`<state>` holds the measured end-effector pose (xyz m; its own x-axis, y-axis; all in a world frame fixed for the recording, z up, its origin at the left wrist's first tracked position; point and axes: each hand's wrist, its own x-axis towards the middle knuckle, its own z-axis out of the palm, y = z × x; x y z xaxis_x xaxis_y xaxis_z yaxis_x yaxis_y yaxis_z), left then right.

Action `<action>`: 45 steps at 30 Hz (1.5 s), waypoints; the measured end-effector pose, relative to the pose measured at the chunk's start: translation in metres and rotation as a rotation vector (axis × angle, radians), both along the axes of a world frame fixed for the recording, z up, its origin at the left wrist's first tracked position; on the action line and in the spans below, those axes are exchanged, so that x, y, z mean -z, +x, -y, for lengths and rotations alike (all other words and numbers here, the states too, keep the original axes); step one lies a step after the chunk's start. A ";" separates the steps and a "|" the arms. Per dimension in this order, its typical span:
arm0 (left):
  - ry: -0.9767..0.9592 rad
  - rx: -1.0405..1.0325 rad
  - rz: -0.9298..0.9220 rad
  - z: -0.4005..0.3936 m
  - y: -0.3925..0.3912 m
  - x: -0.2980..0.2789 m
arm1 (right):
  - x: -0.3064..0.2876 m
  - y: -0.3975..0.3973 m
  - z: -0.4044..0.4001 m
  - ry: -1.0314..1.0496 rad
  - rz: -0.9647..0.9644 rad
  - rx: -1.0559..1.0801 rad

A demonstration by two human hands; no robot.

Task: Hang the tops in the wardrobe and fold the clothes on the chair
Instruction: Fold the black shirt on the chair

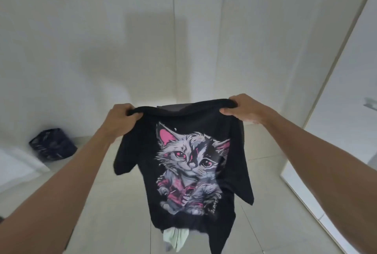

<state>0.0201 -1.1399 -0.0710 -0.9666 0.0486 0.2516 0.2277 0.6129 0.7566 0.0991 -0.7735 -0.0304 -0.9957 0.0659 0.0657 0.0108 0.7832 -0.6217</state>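
Both hands, left and right, grip the shoulders of a black cat-print T-shirt, held up spread; a hanger likely comes next.

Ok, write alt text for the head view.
Both hands hold up a black cat-print T-shirt by its shoulders, left hand and right hand gripping the fabric. Behind are white wardrobe doors, a tiled floor and a dark bag.

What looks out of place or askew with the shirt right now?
The black cat-print T-shirt hangs tilted: the right hand holds its shoulder higher than the left hand. No hanger is visible. Pale green cloth shows below its hem.
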 end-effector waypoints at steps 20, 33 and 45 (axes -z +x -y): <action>-0.029 -0.020 0.021 -0.052 -0.006 0.016 | -0.006 -0.024 -0.026 -0.211 -0.122 0.036; -0.030 -0.243 -0.093 -0.054 -0.001 0.018 | 0.043 -0.020 -0.088 -0.092 0.001 0.069; -0.155 -0.250 -0.169 -0.045 0.020 0.047 | 0.038 -0.021 -0.124 0.128 0.397 -0.121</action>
<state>0.0400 -1.0947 -0.1181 -0.8989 -0.1345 0.4171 0.1699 0.7704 0.6145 0.0777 -0.6492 -0.0684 -0.9453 -0.0365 -0.3242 0.1332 0.8638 -0.4858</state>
